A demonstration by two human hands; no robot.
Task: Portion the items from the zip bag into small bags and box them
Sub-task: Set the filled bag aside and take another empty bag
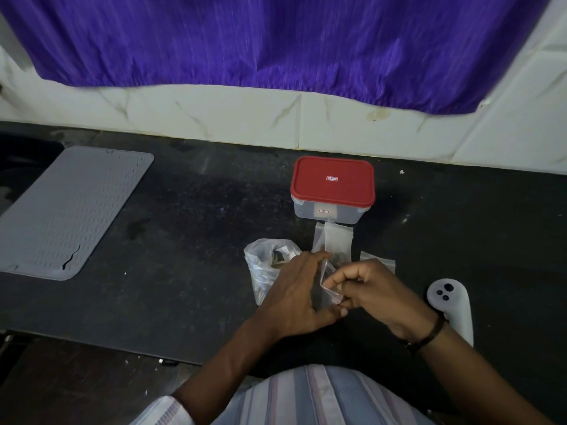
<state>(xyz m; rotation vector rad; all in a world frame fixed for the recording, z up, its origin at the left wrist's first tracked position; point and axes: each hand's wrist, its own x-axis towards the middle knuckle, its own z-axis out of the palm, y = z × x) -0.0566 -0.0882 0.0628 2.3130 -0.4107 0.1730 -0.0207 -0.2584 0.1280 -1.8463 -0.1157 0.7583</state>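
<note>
While pinching a small bag (329,285), both hands (334,289) between zip bag (264,265) and white controller (451,305).

The left hand (296,291) covers part of the zip bag (264,265); its contents are indistinct. Label text on the box (333,191) behind it is illegible.

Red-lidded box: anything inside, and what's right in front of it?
The red lid is on, and the box walls are cloudy, so its contents can't be made out. In front lie flat small bags on the counter, the nearest reaching the box's base.
</note>
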